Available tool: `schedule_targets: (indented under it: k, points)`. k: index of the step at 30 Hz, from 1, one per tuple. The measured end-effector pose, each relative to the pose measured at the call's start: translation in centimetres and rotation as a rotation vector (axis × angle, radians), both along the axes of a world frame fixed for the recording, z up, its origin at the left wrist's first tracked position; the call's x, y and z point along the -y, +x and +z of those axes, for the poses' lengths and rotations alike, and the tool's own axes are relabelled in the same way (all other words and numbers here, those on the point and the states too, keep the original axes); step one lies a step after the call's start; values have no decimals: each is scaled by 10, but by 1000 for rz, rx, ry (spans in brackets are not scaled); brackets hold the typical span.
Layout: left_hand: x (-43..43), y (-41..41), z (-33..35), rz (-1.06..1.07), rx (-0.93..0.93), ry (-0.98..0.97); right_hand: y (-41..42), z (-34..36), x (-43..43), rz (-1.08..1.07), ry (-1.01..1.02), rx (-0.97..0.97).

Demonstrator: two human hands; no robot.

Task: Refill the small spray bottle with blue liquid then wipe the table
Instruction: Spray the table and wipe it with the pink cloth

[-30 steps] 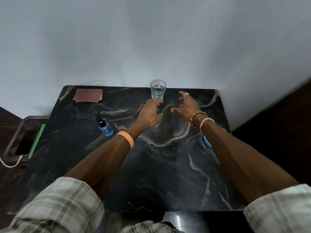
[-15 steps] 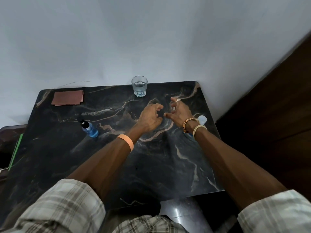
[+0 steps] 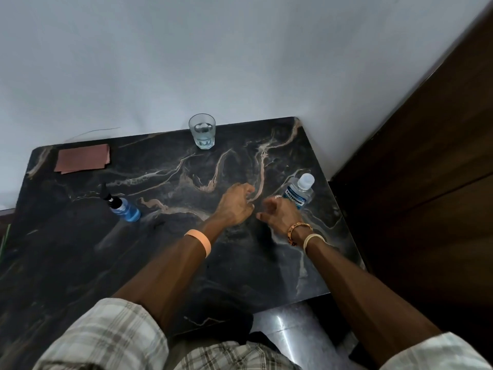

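View from above of a dark marbled worktop (image 3: 240,276) against a pale wall, with two bare forearms reaching in from the bottom of the frame. Both hands hover close together right of centre, fingers loosely curled and holding nothing. The right hand (image 3: 280,216) is just below and left of a clear mouthwash bottle (image 3: 300,194) of blue liquid with a white cap, whose long axis points toward the upper right. Whether the fingers touch it cannot be told. The left hand (image 3: 236,204) sits beside the right.

The small spray bottle (image 3: 122,205) (blue, with a black nozzle aimed at the upper left) is well apart at centre left, so the left hand is the nearer to it. A folded brown cloth (image 3: 82,158) lies in the upper left corner, and a glass (image 3: 202,134) stands at the top centre edge.

The refill looks not yet begun, and the mouthwash bottle seems the likely first grasp.
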State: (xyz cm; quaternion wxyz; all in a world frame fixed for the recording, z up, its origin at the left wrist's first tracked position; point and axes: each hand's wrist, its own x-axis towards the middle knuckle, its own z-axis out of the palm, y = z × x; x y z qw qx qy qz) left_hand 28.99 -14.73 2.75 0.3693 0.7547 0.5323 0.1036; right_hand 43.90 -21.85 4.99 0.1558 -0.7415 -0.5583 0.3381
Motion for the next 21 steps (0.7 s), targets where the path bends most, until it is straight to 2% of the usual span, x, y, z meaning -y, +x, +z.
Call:
schedule_targets:
  k: [4, 10, 16, 21]
  points:
    - [5, 12, -3, -22, 45, -21, 20, -13, 18, -89, -184, 4]
    - [6, 34, 0, -65, 96, -77, 61, -15, 34, -342, -289, 160]
    - [6, 57, 6, -53, 140, -160, 80, -9, 30, -507, -108, 80]
    - [6, 68, 0, -21, 171, -231, 77, -5, 24, -448, 54, -13]
